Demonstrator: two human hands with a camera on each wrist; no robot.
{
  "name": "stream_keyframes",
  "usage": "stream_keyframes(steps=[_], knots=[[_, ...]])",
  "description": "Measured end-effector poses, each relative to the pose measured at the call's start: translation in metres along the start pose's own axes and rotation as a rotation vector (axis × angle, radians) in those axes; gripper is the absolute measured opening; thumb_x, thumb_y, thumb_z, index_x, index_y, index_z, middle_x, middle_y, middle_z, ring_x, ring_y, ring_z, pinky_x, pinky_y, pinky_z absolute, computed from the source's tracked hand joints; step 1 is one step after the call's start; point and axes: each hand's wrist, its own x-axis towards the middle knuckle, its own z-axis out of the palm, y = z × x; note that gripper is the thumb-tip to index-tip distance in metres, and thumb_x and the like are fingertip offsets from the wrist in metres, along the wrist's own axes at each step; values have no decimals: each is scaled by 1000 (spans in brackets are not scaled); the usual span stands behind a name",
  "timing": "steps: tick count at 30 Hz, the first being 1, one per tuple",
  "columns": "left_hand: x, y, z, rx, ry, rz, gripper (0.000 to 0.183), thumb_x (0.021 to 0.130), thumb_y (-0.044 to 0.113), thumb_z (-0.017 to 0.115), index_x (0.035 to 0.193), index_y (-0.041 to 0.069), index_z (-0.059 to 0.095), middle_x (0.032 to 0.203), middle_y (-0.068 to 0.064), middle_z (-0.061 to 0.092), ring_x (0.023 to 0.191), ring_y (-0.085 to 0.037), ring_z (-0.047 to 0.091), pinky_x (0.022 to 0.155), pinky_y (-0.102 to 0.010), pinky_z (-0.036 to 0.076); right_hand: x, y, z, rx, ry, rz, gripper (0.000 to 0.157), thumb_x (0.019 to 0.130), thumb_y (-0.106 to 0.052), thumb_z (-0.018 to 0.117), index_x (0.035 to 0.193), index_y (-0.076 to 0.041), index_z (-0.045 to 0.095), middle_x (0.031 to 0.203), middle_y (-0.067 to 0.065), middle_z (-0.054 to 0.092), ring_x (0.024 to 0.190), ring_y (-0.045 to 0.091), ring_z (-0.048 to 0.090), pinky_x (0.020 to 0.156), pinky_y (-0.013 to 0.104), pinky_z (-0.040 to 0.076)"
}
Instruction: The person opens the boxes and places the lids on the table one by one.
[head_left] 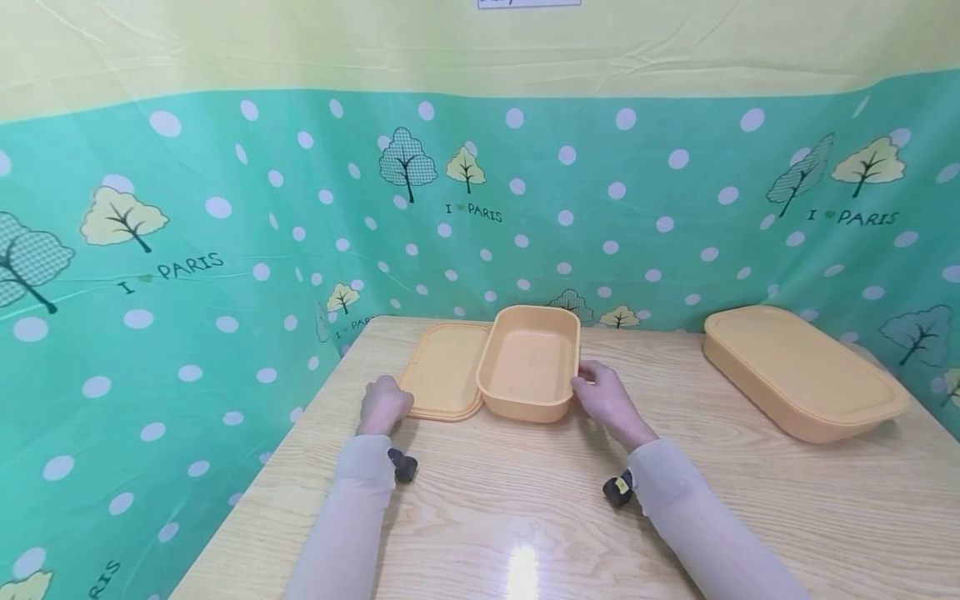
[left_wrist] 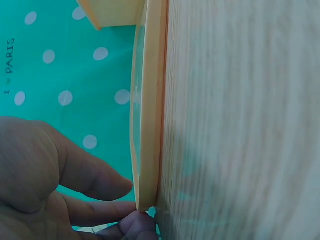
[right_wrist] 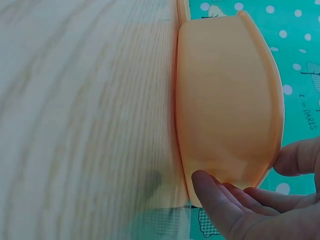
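An open, light-orange rectangular food container (head_left: 529, 367) stands on the table in the head view. Beside it on the left, a flat lid (head_left: 447, 367) of the same colour lies against the container's side. My left hand (head_left: 385, 405) is at the lid's near left corner; in the left wrist view the thumb is by its upper edge and the fingers are at its side. My right hand (head_left: 609, 402) holds the container's right side. The right wrist view has the thumb at the rim and the fingers along the outer wall (right_wrist: 225, 100).
A larger light-orange container with its lid on (head_left: 806, 371) stands at the table's right. The wooden table (head_left: 465, 508) ends at a green polka-dot curtain (head_left: 652, 208) at the back and left. Small black cameras (head_left: 402, 467) are strapped to both wrists.
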Motion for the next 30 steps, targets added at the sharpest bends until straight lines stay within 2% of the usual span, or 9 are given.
stream_keyframes(steps=[6,10,18,22,25,30], knots=[[-1,1,1,24,6,1,33,82,9,51,108,-10,56,108,-27,44,83,-36,49,63,-39,44,-1,1,-1,19,-3,-2,46,99,-15,43,141,2,37,133,21,49,118,32,53,97,42,46],[-2,3,0,44,31,22,26,82,10,52,100,-8,58,104,-24,43,82,-35,47,64,-40,43,-3,0,-2,51,-7,2,46,99,-14,43,142,3,36,132,23,49,116,33,55,95,41,48],[-8,15,-3,15,46,51,26,81,12,54,101,-6,56,102,-22,45,81,-34,49,65,-40,43,-5,0,-9,67,-12,3,52,98,-16,44,144,4,30,137,24,44,115,36,56,93,40,49],[-12,26,-4,-7,70,113,36,82,12,52,113,-7,56,108,-24,50,84,-34,52,69,-42,47,-8,0,-15,25,-10,1,53,99,-19,44,144,3,30,139,25,42,114,37,55,93,42,49],[-15,36,-4,-18,97,180,44,86,14,50,124,-7,53,117,-26,52,93,-37,54,76,-47,48,-10,-1,-21,-15,-6,-25,53,99,-21,44,144,4,31,139,25,42,113,38,55,95,45,47],[-21,52,1,-9,133,280,43,89,20,51,123,-6,55,118,-25,56,103,-39,56,83,-51,49,-12,0,-33,-111,12,-73,53,99,-24,44,143,3,34,138,24,44,120,38,50,100,50,41]])
